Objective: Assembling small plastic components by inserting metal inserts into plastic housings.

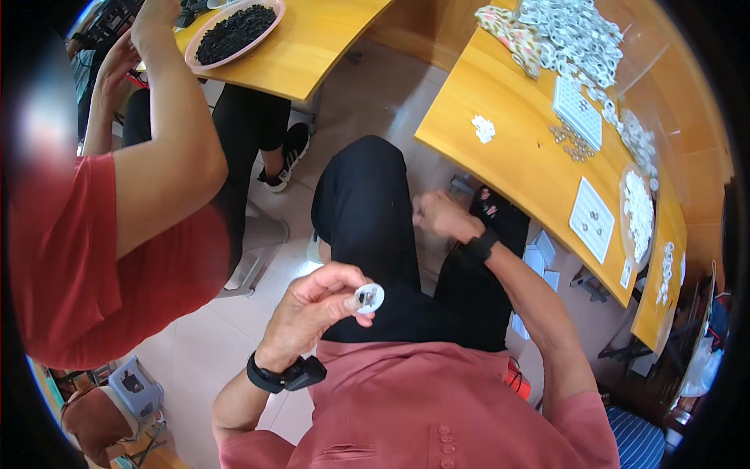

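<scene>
Above my lap, my left hand [314,306] pinches a small round white plastic part [370,298] between thumb and fingers. Its face is turned up, and a small metallic piece shows at its middle. My right hand [445,216] is held over my thighs near the table edge, its fingers curled in and slightly blurred. Whatever those fingers hold, if anything, is hidden. A black band circles each of my wrists.
The wooden table [469,117] at right bears heaped white ring-like parts [574,35], a white grid tray [576,109], small metal pieces [572,143], a second tray [591,220] and a dish of white pieces [638,215]. At left sits a co-worker [148,250], near a bowl [234,35] of black pieces.
</scene>
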Demonstrator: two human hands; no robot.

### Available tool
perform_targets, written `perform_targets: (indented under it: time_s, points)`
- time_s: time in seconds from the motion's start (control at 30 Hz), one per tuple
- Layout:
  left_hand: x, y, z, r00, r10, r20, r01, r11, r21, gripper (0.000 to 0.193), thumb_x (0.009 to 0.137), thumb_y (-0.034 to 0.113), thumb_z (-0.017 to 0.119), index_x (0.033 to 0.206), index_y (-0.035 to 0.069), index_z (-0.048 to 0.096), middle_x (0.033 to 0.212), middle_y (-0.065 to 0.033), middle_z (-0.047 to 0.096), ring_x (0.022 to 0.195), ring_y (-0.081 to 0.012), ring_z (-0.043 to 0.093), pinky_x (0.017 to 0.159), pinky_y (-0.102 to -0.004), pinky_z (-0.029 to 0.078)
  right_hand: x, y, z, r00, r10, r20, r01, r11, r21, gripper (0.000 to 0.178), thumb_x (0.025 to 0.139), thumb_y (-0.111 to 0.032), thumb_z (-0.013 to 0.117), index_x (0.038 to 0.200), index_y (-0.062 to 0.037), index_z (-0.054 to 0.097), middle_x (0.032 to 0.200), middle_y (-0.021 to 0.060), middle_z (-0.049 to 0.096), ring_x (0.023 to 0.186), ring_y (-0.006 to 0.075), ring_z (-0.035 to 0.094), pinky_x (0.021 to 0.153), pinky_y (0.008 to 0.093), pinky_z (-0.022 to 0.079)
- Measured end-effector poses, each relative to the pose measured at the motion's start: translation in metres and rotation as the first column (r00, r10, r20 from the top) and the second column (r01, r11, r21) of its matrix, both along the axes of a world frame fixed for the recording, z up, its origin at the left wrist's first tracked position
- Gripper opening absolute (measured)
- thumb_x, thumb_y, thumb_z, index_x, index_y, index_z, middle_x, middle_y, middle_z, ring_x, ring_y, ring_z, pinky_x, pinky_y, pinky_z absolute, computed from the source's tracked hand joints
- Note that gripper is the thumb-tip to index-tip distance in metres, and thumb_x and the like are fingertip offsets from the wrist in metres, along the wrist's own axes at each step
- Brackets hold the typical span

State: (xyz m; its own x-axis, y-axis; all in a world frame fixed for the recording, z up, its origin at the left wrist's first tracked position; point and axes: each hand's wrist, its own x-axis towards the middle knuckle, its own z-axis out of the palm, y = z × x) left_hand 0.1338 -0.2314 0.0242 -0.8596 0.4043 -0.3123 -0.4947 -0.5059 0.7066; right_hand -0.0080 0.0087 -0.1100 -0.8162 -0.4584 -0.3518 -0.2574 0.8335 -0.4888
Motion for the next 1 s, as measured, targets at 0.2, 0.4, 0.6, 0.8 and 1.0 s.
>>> perform_targets:
  time_s: [0.2,0.4,0.6,0.8,1.0]
  points:
    - [-0.008,0.001,-0.001,0.999,-0.013,0.048,0.014,0.999,-0.034,0.02,0.088,0.007,0.06,0.106,0.0,0.058,0.104,-0.017,0.061,0.086,-0.0187,0.064,0.075,-0.0315,0.056,0.022,-0.02,0.066,0.961,0.276,0.031,-0.255,0.921,-0.294,0.019,0.078,-0.015,0.058,0.081,0.0025,0.064,0.075,0.0241,0.062,0.074,0.0387,0.062,0.069,0.0426,0.05]
    - [-0.015,0.025,0.012,0.997,-0.067,0.04,0.067,0.998,0.008,0.021,0.088,0.003,0.059,0.109,0.001,0.058,0.098,-0.0079,0.062,0.084,-0.0147,0.064,0.078,-0.0271,0.053,0.036,0.031,0.077,0.91,0.33,0.252,-0.203,0.883,-0.424,0.02,0.081,-0.016,0.059,0.087,0.0019,0.065,0.077,0.0175,0.065,0.073,0.0315,0.065,0.068,0.0361,0.051]
    - [-0.013,0.04,0.008,0.996,-0.093,-0.001,0.093,0.996,0.011,0.021,0.088,0.008,0.06,0.108,0.001,0.058,0.103,-0.0152,0.062,0.085,-0.0183,0.064,0.076,-0.0315,0.055,0.046,0.044,0.069,0.922,0.31,0.231,-0.162,0.853,-0.497,0.019,0.081,-0.015,0.058,0.087,0.0022,0.063,0.077,0.0168,0.065,0.074,0.0297,0.065,0.068,0.0364,0.05]
    - [-0.004,0.045,0.005,0.995,-0.104,0.005,0.104,0.994,0.019,0.019,0.09,0.003,0.056,0.109,0.003,0.059,0.102,-0.0087,0.061,0.086,-0.0158,0.063,0.077,-0.0281,0.054,0.055,0.042,0.066,0.918,0.32,0.233,-0.174,0.855,-0.489,0.019,0.08,-0.015,0.059,0.086,0.0025,0.064,0.077,0.0165,0.066,0.073,0.0293,0.066,0.068,0.0366,0.05]
    - [0.009,0.039,0.003,0.998,-0.058,0.025,0.057,0.998,0.019,0.015,0.088,0.0,0.057,0.103,0.002,0.06,0.101,-0.01,0.061,0.084,-0.0153,0.063,0.078,-0.0283,0.053,0.061,0.043,0.055,0.919,0.351,0.179,-0.227,0.843,-0.488,0.019,0.078,-0.014,0.06,0.089,0.0016,0.064,0.075,0.014,0.066,0.069,0.0256,0.066,0.065,0.0338,0.051]
